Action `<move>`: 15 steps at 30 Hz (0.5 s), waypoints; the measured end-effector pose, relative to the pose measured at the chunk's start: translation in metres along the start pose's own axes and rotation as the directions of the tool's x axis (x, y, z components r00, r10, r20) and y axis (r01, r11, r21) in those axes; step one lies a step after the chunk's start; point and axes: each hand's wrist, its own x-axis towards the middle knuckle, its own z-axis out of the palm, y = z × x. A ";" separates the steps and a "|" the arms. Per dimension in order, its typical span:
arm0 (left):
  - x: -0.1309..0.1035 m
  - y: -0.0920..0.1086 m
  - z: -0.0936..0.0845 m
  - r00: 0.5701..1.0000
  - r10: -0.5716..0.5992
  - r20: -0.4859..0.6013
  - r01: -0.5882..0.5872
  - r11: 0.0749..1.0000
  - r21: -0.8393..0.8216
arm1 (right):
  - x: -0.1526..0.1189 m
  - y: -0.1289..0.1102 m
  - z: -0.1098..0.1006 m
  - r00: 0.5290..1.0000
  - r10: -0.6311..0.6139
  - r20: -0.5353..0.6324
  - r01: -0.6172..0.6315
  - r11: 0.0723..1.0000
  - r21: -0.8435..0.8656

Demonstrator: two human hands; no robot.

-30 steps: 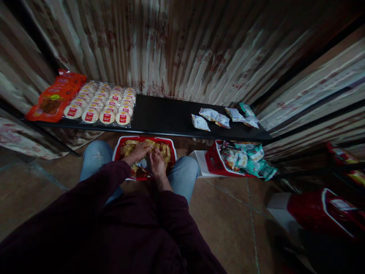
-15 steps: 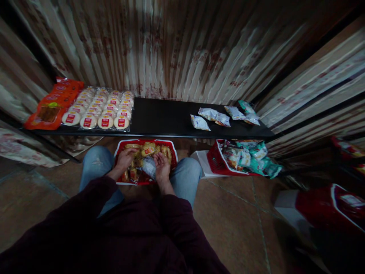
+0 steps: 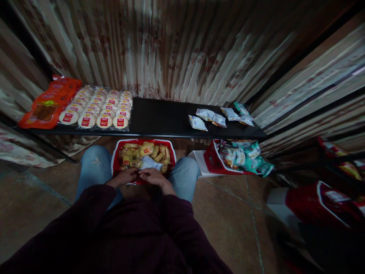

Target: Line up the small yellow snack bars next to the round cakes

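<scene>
A red basket [image 3: 172, 149] with a white rim sits between my knees, full of yellowish snacks in clear wrappers [image 3: 146, 147]. A pale white-blue packet [image 3: 151, 163] lies on top of them. Over the basket's near edge my left hand [image 3: 127, 176] points right with its fingers curled together. My right hand [image 3: 154, 177] meets it from the other side, fingers bent and pressed close, just below the pale packet. The fingertips of both hands nearly touch. What lies between or under them is hidden.
A black shelf [image 3: 159, 118] runs ahead, bearing an orange bag [image 3: 49, 102], rows of wrapped round crackers [image 3: 104, 121] and several white packets [image 3: 198, 123]. Right of my knee, another red basket [image 3: 212, 158] holds green and white packets. A further red basket [image 3: 302, 203] stands far right.
Both hands have drawn back from the middle of the basket to its near edge and come together. The snacks and the pale packet are now more exposed. The view has shifted slightly.
</scene>
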 end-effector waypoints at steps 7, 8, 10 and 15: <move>0.005 -0.013 0.003 0.989 0.002 -0.146 0.001 1.000 0.020 | 0.003 0.002 -0.002 0.947 -0.089 -0.309 0.146 0.976 0.165; 0.007 -0.014 0.003 0.986 0.010 -0.164 -0.006 1.000 0.025 | 0.003 0.000 -0.002 0.938 -0.090 -0.335 0.157 0.971 0.178; 0.008 -0.014 0.003 0.981 0.023 -0.194 -0.014 0.999 0.049 | 0.003 -0.002 -0.003 0.923 -0.092 -0.374 0.172 0.967 0.186; 0.003 -0.005 0.002 0.989 -0.027 -0.145 0.059 0.973 0.221 | 0.002 -0.001 0.002 0.962 -0.076 -0.263 0.138 0.964 0.226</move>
